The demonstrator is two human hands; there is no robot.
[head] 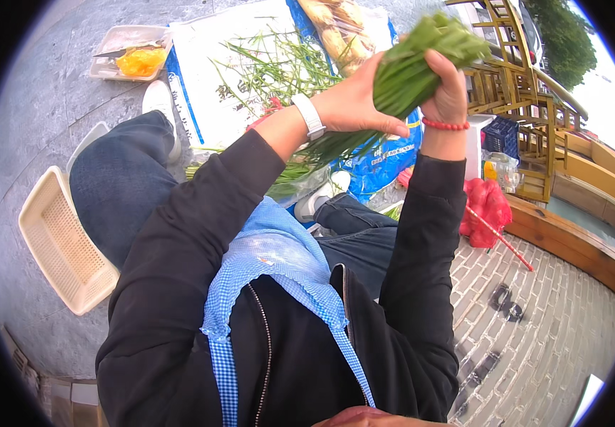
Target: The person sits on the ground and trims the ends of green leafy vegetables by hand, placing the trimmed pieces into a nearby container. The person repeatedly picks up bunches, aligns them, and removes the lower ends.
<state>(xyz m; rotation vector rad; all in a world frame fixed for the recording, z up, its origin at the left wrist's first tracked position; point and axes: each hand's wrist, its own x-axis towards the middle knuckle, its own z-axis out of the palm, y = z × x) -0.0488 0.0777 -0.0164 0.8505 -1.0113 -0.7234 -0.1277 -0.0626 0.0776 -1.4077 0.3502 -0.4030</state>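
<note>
Between my two hands is a thick bundle of green chives (411, 69), held tilted above the ground with its cut-looking ends to the upper right. My left hand (352, 104), with a white band at the wrist, grips its lower left side, thumb across the stalks. On the bundle's right side, my right hand (448, 93) wraps around it, a red bead bracelet on that wrist. Loose green stalks (280, 64) lie scattered on a white and blue woven sack (195, 58) in front of me. More chives (291, 176) lie under my forearms, partly covered by clear plastic.
A plastic tray (104, 37) holds a knife (117, 52) and a yellow-orange bag (141, 61). An ivory plastic basket (67, 240) stands at my left. Bagged tan produce (339, 32) lies ahead. Right are a red mesh bag (486, 213), a blue crate (501, 136) and stacked wooden chairs (531, 123).
</note>
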